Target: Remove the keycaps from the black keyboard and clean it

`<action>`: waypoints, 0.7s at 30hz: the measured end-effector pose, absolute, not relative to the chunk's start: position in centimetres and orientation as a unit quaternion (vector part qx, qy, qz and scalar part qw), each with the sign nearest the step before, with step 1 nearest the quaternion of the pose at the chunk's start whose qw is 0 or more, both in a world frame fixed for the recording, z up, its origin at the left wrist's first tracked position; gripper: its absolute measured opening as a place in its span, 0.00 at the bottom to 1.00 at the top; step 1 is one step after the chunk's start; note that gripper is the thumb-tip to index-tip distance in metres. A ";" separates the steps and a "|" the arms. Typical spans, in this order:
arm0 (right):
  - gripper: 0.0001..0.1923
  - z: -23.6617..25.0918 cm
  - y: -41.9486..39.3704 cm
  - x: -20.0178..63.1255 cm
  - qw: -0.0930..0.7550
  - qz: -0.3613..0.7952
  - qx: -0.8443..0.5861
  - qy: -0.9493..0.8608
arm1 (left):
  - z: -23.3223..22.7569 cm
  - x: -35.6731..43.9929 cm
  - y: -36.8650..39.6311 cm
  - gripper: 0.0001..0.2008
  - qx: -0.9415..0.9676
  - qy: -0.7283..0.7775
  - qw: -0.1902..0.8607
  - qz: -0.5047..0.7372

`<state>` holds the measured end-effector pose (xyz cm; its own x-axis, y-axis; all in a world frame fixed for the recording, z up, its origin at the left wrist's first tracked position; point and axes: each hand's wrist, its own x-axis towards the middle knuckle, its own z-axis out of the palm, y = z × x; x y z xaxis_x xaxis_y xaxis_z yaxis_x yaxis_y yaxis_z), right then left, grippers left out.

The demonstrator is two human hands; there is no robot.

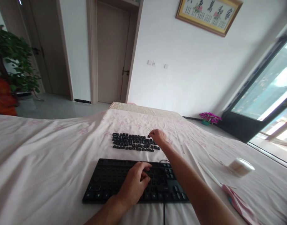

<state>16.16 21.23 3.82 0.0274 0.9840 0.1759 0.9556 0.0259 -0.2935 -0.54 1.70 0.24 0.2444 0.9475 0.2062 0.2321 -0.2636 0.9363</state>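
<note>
A black keyboard (110, 175) lies flat on the cloth in front of me, many of its keycaps off, with some still on along the bottom row and right side. My left hand (134, 179) rests over its middle, fingers loosely curved with a gap between them, and nothing visible in them. Farther out, my right hand (158, 137) reaches to the loose keycaps (131, 142), laid out in rows. Its fingertips pinch a small black keycap (149, 136) at the far right of the top row.
A pink-patterned cloth (51, 150) covers the surface. To the right are a clear round container (241, 166), thin sticks, a white-handled tool (210, 173) and a pink cloth piece (239, 203). A cable (164, 212) runs from under the keyboard toward me.
</note>
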 end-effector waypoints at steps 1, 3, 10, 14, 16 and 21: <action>0.08 3.5 21.7 16.2 0.161 0.041 -0.700 -0.694 | 0.3 -0.6 1.7 0.21 0.669 0.440 0.419 0.428; 0.08 3.0 22.4 16.3 0.149 0.041 -0.706 -0.691 | 0.3 -0.6 1.7 0.20 0.669 0.437 0.423 0.428; 0.08 1.9 23.6 16.4 0.133 0.048 -0.705 -0.695 | 0.3 -0.5 1.8 0.20 0.670 0.434 0.428 0.425; 0.08 1.9 23.5 16.3 0.140 0.055 -0.702 -0.696 | 0.3 -0.5 1.8 0.20 0.669 0.435 0.425 0.426; 0.09 2.1 23.2 16.3 0.151 0.058 -0.701 -0.694 | 0.4 -0.5 1.8 0.20 0.669 0.436 0.427 0.425; 0.18 3.9 21.2 16.4 0.200 0.085 -0.682 -0.698 | 0.5 -0.5 1.7 0.19 0.674 0.434 0.419 0.426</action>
